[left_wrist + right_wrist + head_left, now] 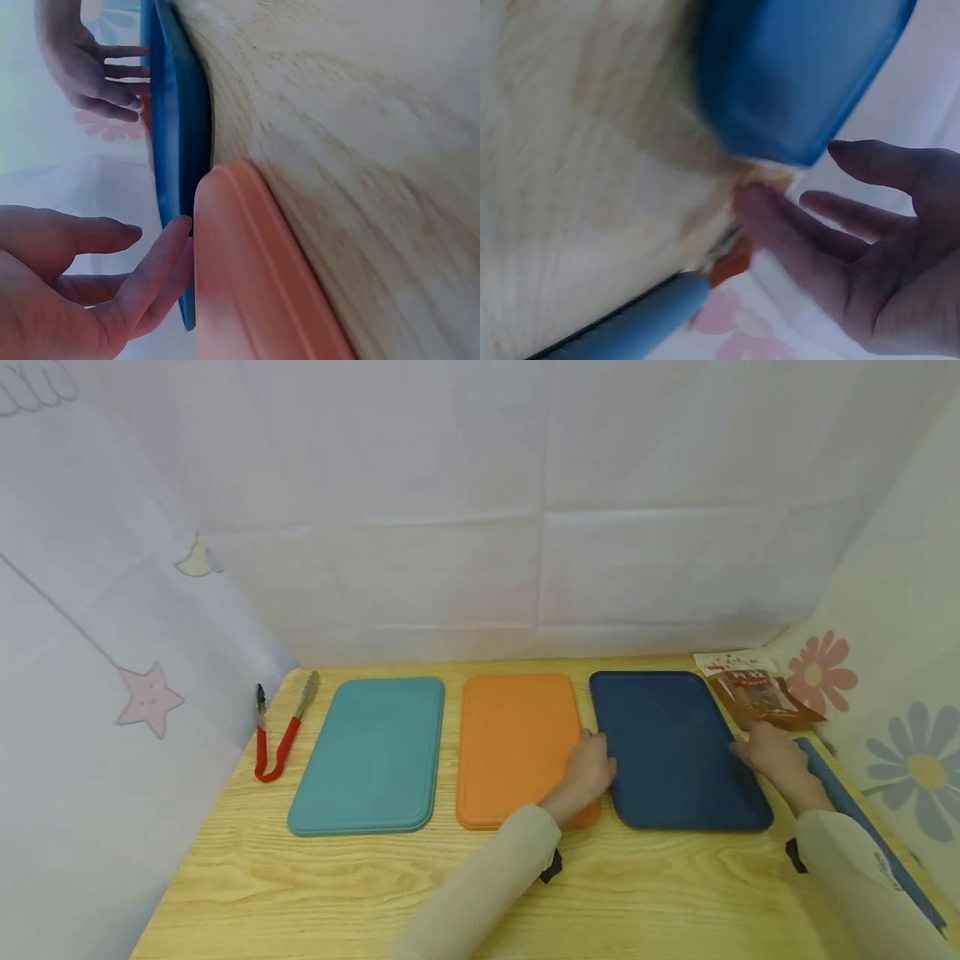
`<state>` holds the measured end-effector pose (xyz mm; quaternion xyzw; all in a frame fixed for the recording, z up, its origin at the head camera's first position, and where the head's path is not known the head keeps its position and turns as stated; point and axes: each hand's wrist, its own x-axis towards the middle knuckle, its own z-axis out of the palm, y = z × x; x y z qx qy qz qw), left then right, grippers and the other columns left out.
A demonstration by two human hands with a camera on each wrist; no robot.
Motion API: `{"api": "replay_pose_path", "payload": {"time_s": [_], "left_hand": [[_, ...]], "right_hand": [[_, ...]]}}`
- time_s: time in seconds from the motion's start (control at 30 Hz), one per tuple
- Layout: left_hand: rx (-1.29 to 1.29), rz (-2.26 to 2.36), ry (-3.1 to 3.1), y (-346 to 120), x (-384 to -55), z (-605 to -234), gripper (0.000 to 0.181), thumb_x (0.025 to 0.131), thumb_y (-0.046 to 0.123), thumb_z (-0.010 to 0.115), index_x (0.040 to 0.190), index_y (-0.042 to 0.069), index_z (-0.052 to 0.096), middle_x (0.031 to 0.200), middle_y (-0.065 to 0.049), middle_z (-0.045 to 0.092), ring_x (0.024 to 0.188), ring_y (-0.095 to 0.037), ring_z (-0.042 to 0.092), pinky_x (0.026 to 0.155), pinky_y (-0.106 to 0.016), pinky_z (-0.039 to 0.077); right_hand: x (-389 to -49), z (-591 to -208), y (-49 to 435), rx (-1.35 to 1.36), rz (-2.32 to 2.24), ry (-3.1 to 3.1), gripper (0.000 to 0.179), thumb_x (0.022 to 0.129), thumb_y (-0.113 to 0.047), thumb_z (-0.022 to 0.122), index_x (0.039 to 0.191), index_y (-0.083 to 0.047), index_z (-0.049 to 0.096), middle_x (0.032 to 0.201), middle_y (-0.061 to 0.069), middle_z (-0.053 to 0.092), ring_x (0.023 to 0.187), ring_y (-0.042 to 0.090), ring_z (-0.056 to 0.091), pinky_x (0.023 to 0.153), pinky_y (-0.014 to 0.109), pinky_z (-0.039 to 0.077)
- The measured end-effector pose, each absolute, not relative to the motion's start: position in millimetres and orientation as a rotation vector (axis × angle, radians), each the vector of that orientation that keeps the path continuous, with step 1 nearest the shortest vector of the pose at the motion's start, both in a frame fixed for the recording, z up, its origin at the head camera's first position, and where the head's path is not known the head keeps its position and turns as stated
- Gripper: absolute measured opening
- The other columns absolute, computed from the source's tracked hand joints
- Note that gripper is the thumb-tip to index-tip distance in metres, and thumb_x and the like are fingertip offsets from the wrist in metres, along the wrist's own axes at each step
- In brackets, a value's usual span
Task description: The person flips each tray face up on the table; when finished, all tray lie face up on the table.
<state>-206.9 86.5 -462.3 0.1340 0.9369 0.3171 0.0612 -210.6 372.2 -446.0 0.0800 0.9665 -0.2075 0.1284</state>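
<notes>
left of the navy tray (667, 752), the left hand (588, 768) and left sleeve (487, 881) hide part of the orange board (517, 735). right of the tray, the right sleeve (847, 868) covers some of the blue strip (830, 774); finer lettering on the packet (757, 689) is too small to read. nearer than the tray, the head view's bottom edge cuts off both sleeves.

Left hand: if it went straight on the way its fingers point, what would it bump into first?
The left hand would most likely meet the near side edge of the dark blue tray; whether the fingertips already touch it is hard to tell.
</notes>
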Motion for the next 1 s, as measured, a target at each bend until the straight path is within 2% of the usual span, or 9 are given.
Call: {"api": "replay_pose_path", "payload": {"time_s": [0.03, 0.1, 0.23, 0.33, 0.47, 0.63, 0.8, 0.9, 1.0], "left_hand": [[0.411, 0.967, 2.841, 81.9, -205.5, -460.8, 0.027, 0.094, 0.008, 0.060, 0.120, -0.001, 0.062, 0.114, -0.013, 0.056, 0.077, -0.016, 0.058, 0.060, -0.021, 0.047], [0.419, 1.000, 2.864, 70.4, -203.2, -458.1, 0.035, 0.094, 0.008, 0.059, 0.128, 0.000, 0.058, 0.119, -0.013, 0.055, 0.081, -0.015, 0.058, 0.061, -0.020, 0.046], [0.416, 1.083, 2.934, 37.2, -199.8, -453.7, 0.043, 0.094, 0.007, 0.060, 0.135, -0.001, 0.052, 0.128, -0.015, 0.050, 0.073, -0.018, 0.058, 0.051, -0.024, 0.044], [0.345, 1.098, 3.016, 5.4, -199.0, -452.5, 0.045, 0.093, 0.008, 0.063, 0.136, -0.001, 0.051, 0.133, -0.017, 0.048, 0.084, -0.026, 0.061, 0.052, -0.030, 0.048], [0.215, 1.072, 3.069, -35.3, -199.2, -452.7, 0.046, 0.092, 0.007, 0.063, 0.135, -0.001, 0.052, 0.136, -0.019, 0.047, 0.114, -0.038, 0.052, 0.065, -0.045, 0.053], [0.177, 1.043, 3.049, -69.5, -196.6, -455.2, 0.046, 0.093, 0.010, 0.062, 0.136, -0.004, 0.051, 0.139, -0.024, 0.043, 0.123, -0.043, 0.041, 0.082, -0.053, 0.050], [0.204, 0.933, 3.009, -82.6, -191.4, -465.6, 0.047, 0.095, 0.015, 0.060, 0.136, -0.005, 0.049, 0.141, -0.028, 0.039, 0.126, -0.047, 0.037, 0.095, -0.054, 0.043], [0.191, 0.898, 2.992, -85.5, -189.5, -471.8, 0.047, 0.096, 0.016, 0.059, 0.137, -0.004, 0.049, 0.142, -0.028, 0.038, 0.124, -0.048, 0.038, 0.095, -0.054, 0.043], [0.184, 0.905, 2.985, -87.4, -188.6, -473.5, 0.048, 0.096, 0.016, 0.059, 0.138, -0.004, 0.048, 0.143, -0.029, 0.037, 0.124, -0.048, 0.039, 0.094, -0.054, 0.043]], "right_hand": [[-209.0, -443.7, 368.6, 0.227, -0.568, 2.828, 0.063, 0.095, -0.023, 0.052, 0.140, 0.016, 0.032, 0.131, 0.042, 0.040, 0.102, 0.055, 0.053, 0.081, 0.067, 0.043], [-206.3, -440.8, 359.3, 0.199, -0.549, 2.858, 0.063, 0.096, -0.026, 0.051, 0.142, 0.014, 0.032, 0.133, 0.042, 0.038, 0.113, 0.060, 0.042, 0.083, 0.073, 0.035], [-201.4, -444.6, 335.7, 0.060, -0.700, 2.913, 0.061, 0.098, -0.023, 0.051, 0.142, 0.014, 0.031, 0.134, 0.043, 0.037, 0.116, 0.059, 0.041, 0.088, 0.068, 0.037], [-197.0, -447.7, 314.3, 0.017, -0.862, 2.907, 0.061, 0.100, -0.024, 0.051, 0.145, 0.011, 0.030, 0.140, 0.042, 0.032, 0.122, 0.059, 0.035, 0.092, 0.067, 0.036], [-193.5, -444.8, 285.0, -0.008, -0.978, 2.892, 0.060, 0.101, -0.027, 0.051, 0.147, 0.005, 0.031, 0.144, 0.037, 0.031, 0.127, 0.057, 0.031, 0.094, 0.068, 0.033], [-196.1, -439.2, 251.0, -0.093, -1.037, 2.867, 0.057, 0.100, -0.023, 0.052, 0.148, 0.001, 0.034, 0.147, 0.032, 0.032, 0.129, 0.053, 0.034, 0.096, 0.067, 0.035], [-201.4, -440.2, 217.4, -0.201, -1.072, 2.791, 0.055, 0.100, -0.025, 0.053, 0.148, -0.002, 0.037, 0.147, 0.028, 0.036, 0.126, 0.049, 0.041, 0.090, 0.060, 0.044], [-206.0, -443.8, 198.6, -0.247, -1.100, 2.710, 0.055, 0.100, -0.025, 0.052, 0.148, -0.003, 0.037, 0.135, 0.030, 0.048, 0.099, 0.049, 0.055, 0.073, 0.048, 0.050], [-211.0, -450.2, 184.8, -0.290, -1.119, 2.658, 0.054, 0.100, -0.022, 0.052, 0.147, -0.001, 0.037, 0.130, 0.030, 0.052, 0.093, 0.046, 0.057, 0.064, 0.040, 0.048]]}}
